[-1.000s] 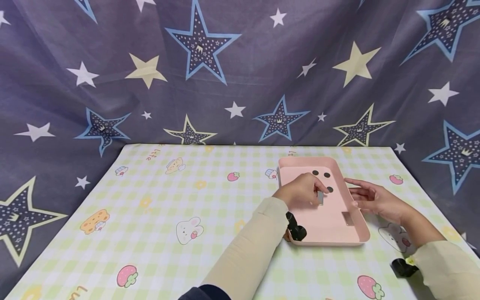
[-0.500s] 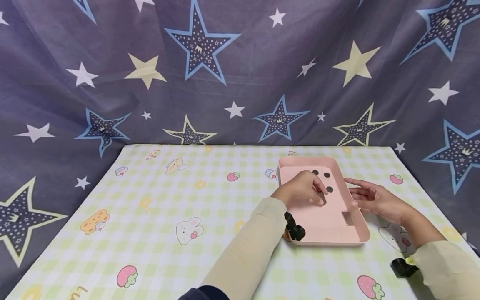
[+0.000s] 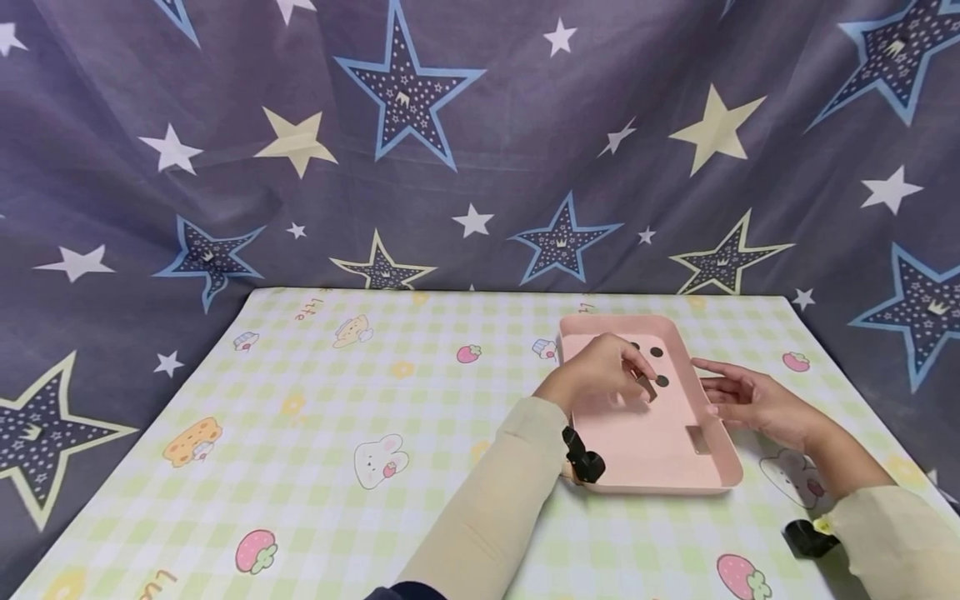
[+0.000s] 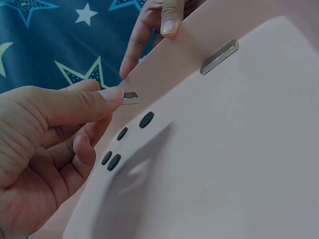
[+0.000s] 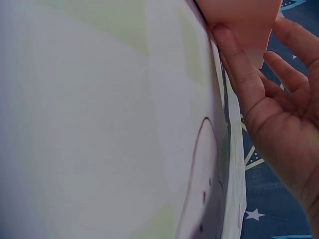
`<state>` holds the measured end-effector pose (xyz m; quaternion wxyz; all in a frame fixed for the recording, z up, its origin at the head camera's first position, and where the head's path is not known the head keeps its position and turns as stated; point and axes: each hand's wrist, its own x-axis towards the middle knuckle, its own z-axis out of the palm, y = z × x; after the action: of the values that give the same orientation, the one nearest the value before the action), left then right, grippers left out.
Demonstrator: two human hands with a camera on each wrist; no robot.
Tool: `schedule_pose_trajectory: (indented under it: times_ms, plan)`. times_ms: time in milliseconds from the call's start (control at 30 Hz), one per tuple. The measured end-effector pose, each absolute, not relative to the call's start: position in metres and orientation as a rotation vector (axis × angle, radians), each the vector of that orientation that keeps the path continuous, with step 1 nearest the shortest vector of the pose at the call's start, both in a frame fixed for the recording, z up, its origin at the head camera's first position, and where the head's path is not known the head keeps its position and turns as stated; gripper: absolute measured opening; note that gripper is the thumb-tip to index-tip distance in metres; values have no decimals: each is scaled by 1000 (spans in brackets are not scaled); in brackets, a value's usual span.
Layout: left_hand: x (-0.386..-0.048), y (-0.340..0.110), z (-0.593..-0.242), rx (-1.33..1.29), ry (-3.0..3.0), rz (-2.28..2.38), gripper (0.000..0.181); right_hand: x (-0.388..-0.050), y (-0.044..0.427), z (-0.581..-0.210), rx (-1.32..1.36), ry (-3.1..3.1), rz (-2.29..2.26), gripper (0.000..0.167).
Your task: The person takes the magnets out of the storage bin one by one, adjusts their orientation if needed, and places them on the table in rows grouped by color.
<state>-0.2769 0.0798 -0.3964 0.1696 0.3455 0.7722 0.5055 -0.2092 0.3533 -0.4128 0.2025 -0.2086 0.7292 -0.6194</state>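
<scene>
A pink tray (image 3: 637, 487) lies on the right half of the table. Above its floor my left hand (image 3: 603, 369) pinches a small flat rectangular metal piece (image 4: 130, 98) between thumb and fingertips. Several black discs (image 4: 146, 120) lie on the tray floor under and beside that hand. A second shiny metal piece (image 3: 697, 439) rests flat in the tray by the right wall. My right hand (image 3: 768, 404) touches the outside of the tray's right wall, its fingers nearly straight and the thumb against the wall. In the right wrist view, the thumb (image 5: 239, 64) meets the pink wall.
A checked tablecloth (image 3: 300, 500) with printed strawberries and animals covers the table. Behind it hangs a dark curtain (image 3: 480, 150) with stars. Black wrist cameras sit at the left wrist (image 3: 585, 458) and right wrist (image 3: 808, 539).
My left hand has risen slightly, and the pinched metal piece has turned, its face going from bright to dark. The right hand and tray stay in place.
</scene>
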Motion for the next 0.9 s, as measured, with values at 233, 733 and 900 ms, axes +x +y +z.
schedule_pose_trajectory:
  times_ms: [233,733,900]
  plan:
    - [-274,73,-389,958,2239,1453,24,-209,352,-411,-585,2027,-1729,67]
    - [-267,49,-384,816,2210,1706,24,-207,351,-408,-536,2084,-1700,67]
    - [-267,38,-382,782,2302,1707,20,-207,351,-409,-508,2118,-1678,69]
